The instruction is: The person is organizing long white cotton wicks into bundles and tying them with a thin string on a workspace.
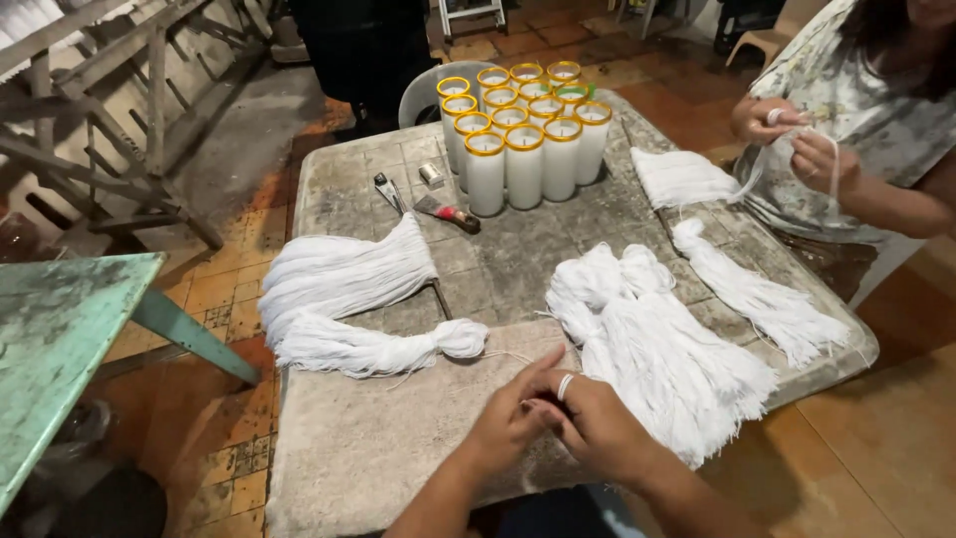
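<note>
Head view: at lower centre of the frame, the left hand [510,423] and the right hand [596,423] meet fingertip to fingertip, pinching something too small to tell. A big bundle of white wicks [662,349] lies just right of them, touching the right hand. Glass candles [523,130] stand at upper centre on the stone table [358,448].

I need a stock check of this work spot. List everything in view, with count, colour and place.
Glass candles: about thirteen, white with yellow rims, clustered at far table edge.
String bundles: about five, white, spread across the table.
Scraper: one, red handle, before the candles.
Table: one, grey, stained, centre.
Bench: one, green, left.
Plastic chair: one, grey, behind the candles.
Co-worker's hands: two, handling white string, upper right.
Left hand: pressed to the right, at near table edge.
Right hand: white ring, pinching something too small to tell.
</note>
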